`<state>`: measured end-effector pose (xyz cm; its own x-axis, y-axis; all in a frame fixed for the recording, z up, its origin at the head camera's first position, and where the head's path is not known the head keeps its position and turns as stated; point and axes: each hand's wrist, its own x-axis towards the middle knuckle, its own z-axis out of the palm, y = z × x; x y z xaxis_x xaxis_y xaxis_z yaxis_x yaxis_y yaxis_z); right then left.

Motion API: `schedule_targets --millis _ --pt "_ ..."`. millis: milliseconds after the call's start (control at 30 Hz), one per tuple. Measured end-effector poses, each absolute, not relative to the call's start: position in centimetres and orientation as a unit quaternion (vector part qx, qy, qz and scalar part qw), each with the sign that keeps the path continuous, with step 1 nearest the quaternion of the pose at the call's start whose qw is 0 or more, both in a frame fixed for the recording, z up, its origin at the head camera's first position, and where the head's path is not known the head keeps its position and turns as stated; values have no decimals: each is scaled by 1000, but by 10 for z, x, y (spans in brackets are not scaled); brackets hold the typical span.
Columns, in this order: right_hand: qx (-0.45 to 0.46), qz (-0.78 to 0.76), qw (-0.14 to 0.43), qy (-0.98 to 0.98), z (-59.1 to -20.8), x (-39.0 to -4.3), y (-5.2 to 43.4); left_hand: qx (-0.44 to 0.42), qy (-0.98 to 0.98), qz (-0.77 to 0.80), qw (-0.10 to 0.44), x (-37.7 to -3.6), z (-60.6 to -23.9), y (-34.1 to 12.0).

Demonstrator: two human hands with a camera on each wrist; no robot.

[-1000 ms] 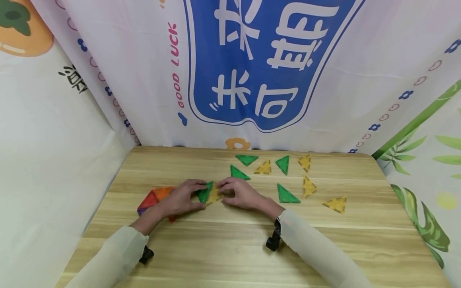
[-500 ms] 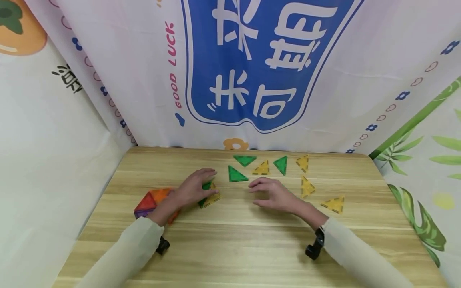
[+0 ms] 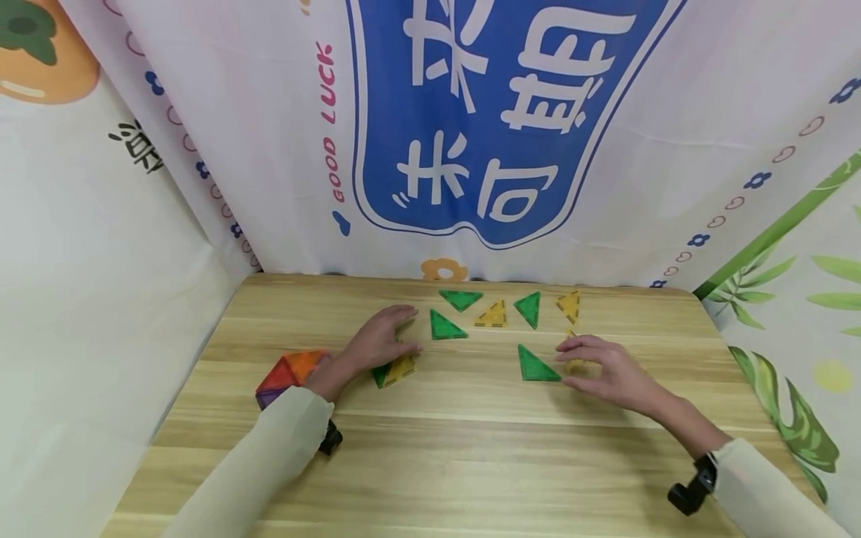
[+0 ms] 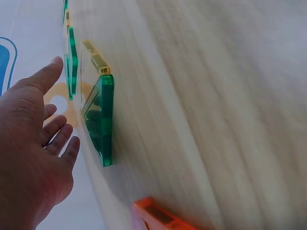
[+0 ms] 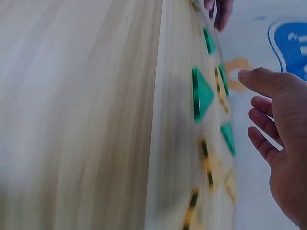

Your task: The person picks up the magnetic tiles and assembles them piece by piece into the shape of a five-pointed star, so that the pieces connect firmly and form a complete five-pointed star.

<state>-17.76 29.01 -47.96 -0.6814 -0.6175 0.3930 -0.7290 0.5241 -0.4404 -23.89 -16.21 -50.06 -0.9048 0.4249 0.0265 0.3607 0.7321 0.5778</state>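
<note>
Green and yellow joined triangles (image 3: 394, 369) are lying flat on the wooden tabletop (image 3: 457, 456), just under the left hand (image 3: 377, 345), whose fingers are spreading relaxed above them, gripping nothing. Well apart, the right hand (image 3: 608, 373) is hovering open, fingers loosely extended, holding nothing, its fingertips just beside a lone green triangle (image 3: 534, 365) and over a yellow triangle (image 3: 574, 362). An orange-and-red tile cluster (image 3: 288, 373) is sitting beside the left forearm.

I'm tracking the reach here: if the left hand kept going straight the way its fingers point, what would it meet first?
Probably the green triangle just beyond the left hand, whose straight fingers point toward it above the joined green and yellow pair. Height above the table is unclear.
</note>
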Motion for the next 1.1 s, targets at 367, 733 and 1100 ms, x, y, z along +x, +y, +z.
schedule_targets --millis 367,733,1100 --pt "305 235 105 -917 -485 -161 357 215 932 284 60 -251 -502 -147" --pt "258 216 124 -934 -505 -154 393 203 942 258 65 -256 -505 -135" --pt "235 216 115 -941 -517 -149 404 187 952 239 49 -257 -510 -126"
